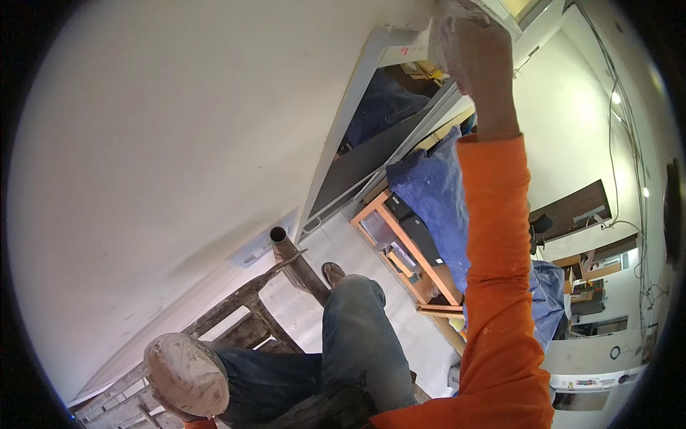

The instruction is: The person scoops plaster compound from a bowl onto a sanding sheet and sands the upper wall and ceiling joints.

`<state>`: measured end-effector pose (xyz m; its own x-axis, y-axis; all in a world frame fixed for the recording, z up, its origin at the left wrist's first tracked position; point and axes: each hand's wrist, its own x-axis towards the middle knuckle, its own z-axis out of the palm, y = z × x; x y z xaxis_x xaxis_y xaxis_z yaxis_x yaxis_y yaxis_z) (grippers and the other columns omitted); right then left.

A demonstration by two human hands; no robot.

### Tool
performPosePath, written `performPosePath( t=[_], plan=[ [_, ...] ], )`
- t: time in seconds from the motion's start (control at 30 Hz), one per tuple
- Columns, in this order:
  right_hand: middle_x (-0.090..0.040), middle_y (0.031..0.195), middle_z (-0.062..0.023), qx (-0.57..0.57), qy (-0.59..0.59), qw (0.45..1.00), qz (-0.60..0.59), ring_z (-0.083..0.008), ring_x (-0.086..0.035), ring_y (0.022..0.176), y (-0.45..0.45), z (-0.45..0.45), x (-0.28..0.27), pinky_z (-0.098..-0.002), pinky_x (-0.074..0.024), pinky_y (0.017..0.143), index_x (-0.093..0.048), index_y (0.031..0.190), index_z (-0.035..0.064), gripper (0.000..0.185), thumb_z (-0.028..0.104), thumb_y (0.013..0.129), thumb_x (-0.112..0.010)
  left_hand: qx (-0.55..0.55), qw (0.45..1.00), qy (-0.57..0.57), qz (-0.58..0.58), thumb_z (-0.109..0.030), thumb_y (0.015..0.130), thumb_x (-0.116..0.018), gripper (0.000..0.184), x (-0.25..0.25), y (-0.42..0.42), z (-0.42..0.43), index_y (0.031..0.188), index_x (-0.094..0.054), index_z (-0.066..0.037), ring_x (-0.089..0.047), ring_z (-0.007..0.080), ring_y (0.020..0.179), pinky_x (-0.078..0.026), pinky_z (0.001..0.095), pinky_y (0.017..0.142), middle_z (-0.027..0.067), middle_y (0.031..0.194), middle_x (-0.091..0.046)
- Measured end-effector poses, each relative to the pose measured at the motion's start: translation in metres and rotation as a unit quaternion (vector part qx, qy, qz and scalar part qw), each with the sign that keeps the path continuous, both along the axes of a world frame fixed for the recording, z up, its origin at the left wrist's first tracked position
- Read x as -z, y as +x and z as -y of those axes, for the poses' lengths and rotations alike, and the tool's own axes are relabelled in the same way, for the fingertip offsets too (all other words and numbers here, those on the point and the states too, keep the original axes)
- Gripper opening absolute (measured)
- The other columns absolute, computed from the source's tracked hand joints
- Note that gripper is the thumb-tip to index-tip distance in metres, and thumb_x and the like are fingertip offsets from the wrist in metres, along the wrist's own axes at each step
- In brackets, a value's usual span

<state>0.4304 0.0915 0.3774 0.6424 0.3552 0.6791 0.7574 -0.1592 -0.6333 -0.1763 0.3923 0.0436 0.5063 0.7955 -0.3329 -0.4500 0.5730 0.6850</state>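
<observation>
My right hand (475, 50), dusted with white, is raised at the top against the pale wall corner above a grey-framed opening (368, 53). Its fingers are curled; what they hold is too unclear to make out. The orange sleeve (500, 236) runs down from it. At the lower left is a round container (187, 375) with whitish paste smeared inside. A bit of orange sleeve (200, 424) shows below the container, and my left hand is hidden there.
Below me stand a stained ladder-like frame (232, 311) and a metal tube (296, 264). My legs are above a pale tiled floor (336, 243). A wooden shelf unit (429, 286) under blue sheeting (436, 200) is to the right. Cables (629, 129) hang at the far right.
</observation>
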Motion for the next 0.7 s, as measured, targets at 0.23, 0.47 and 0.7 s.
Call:
performPosePath(
  t=[0.23, 0.47, 0.7],
  plan=[
    [-0.064, 0.097, -0.0137, 0.110, -0.130, 0.981, 0.089, -0.0271, -0.061, 0.087, -0.111, -0.015, 0.001, -0.0348, -0.0487, 0.079, -0.062, 0.112, 0.0048, 0.033, 0.016, 0.082, -0.053, -0.004, 1.000, -0.006, -0.010, -0.063, 0.089, -0.035, 0.073, -0.006, 0.004, 0.003, 0.145, -0.032, -0.015, -0.034, 0.0304, 0.133, -0.031, 0.0486, 0.108, 0.0073, 0.147, -0.034],
    [-0.066, 0.093, -0.0195, 0.333, -0.015, 0.892, 0.304, -0.0341, -0.064, 0.091, 0.009, 0.016, 0.046, -0.0425, -0.0487, 0.083, -0.062, 0.112, 0.0029, 0.034, 0.014, 0.082, -0.053, -0.029, 0.999, -0.021, -0.039, -0.063, 0.089, -0.035, 0.074, -0.014, 0.006, 0.007, 0.145, -0.032, -0.015, -0.034, 0.0305, 0.133, -0.031, 0.0487, 0.108, 0.0074, 0.147, -0.035],
    [-0.060, 0.072, -0.0136, 0.299, 0.058, 0.939, 0.159, -0.0186, -0.057, 0.063, 0.049, -0.018, 0.026, -0.0312, -0.0476, 0.062, -0.060, 0.099, -0.0038, 0.026, 0.009, 0.083, -0.044, -0.037, 0.998, -0.016, -0.041, -0.063, 0.089, -0.035, 0.074, -0.012, 0.006, 0.007, 0.145, -0.032, -0.015, -0.035, 0.0308, 0.132, -0.031, 0.0487, 0.108, 0.0077, 0.146, -0.035]
  ],
)
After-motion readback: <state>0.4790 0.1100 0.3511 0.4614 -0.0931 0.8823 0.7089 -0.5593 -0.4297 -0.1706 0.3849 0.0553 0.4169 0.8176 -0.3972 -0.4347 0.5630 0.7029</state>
